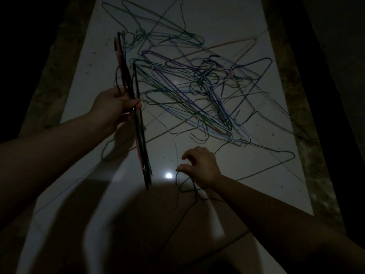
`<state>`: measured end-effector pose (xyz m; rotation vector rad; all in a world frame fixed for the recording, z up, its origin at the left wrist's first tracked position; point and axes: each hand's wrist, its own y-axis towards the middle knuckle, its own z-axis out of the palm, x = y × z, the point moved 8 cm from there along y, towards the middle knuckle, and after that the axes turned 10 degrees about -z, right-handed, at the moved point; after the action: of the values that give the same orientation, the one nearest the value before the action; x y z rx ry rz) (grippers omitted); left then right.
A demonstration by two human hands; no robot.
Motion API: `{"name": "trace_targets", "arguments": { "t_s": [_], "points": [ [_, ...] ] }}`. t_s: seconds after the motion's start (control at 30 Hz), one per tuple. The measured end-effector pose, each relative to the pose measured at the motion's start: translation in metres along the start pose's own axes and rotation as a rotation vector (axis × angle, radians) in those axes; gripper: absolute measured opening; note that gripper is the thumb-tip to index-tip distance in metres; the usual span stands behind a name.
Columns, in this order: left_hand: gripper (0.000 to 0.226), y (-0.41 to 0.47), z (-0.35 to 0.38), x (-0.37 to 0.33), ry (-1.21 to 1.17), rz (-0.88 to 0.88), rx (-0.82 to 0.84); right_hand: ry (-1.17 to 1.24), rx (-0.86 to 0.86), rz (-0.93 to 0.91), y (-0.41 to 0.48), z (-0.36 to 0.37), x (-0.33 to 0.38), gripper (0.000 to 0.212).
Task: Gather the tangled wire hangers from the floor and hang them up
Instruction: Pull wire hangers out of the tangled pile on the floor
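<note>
- A dark, rough-looking border strip point(49, 80) runs along the left edge of the floor.
- The left hand point(116, 105) is raised over the floor, fingers curled tight round a bundle of gathered hangers point(139, 131). It grips the bundle about midway along. The bundle is seen edge-on as a flat sheaf of thin dark and reddish wires, slanting from far left to near right.
- The floor point(207, 18) is glossy white tile, with a small round glare spot point(168, 176) between the two hands.
- The tangle of wire hangers point(197, 86) lies flat on the tiles, far and right of the left hand and touching neither hand. It is a heap of thin wires in green, purple, blue and pale colours, with triangular frames and hooks crossing one another.
- The right hand point(201, 167) is low and near. In the dim light, thumb and forefinger seem to pinch the hook end of a single dark hanger point(180, 188), which trails nearward under the wrist.
</note>
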<state>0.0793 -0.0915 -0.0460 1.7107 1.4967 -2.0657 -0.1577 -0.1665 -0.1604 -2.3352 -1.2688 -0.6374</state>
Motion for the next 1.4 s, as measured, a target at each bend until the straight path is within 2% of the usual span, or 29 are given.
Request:
{"name": "trace_targets", "arguments": {
  "t_s": [0.27,0.53,0.73,0.93,1.2,1.4],
  "points": [
    [0.024,-0.001,-0.027,0.001,-0.017,-0.017,-0.01,-0.031,0.001,0.062,0.0,-0.009,-0.003,0.058],
    [0.025,-0.008,-0.047,-0.004,-0.002,0.002,-0.016,-0.09,0.11,0.14,-0.004,-0.001,-0.002,0.034],
    [0.022,-0.016,-0.051,-0.01,-0.021,0.008,-0.024,-0.094,0.151,0.196,-0.009,0.0,0.001,0.035],
    [0.023,-0.022,-0.045,-0.011,-0.014,0.017,-0.037,-0.064,0.114,0.227,-0.007,-0.002,-0.002,0.031],
    [0.023,-0.028,-0.032,0.014,0.054,0.01,-0.02,-0.062,0.137,0.219,-0.007,0.004,-0.003,0.029],
    [0.024,-0.03,-0.026,0.017,0.044,0.005,-0.006,-0.146,0.142,0.186,-0.007,0.006,-0.003,0.035]
  ]
}}
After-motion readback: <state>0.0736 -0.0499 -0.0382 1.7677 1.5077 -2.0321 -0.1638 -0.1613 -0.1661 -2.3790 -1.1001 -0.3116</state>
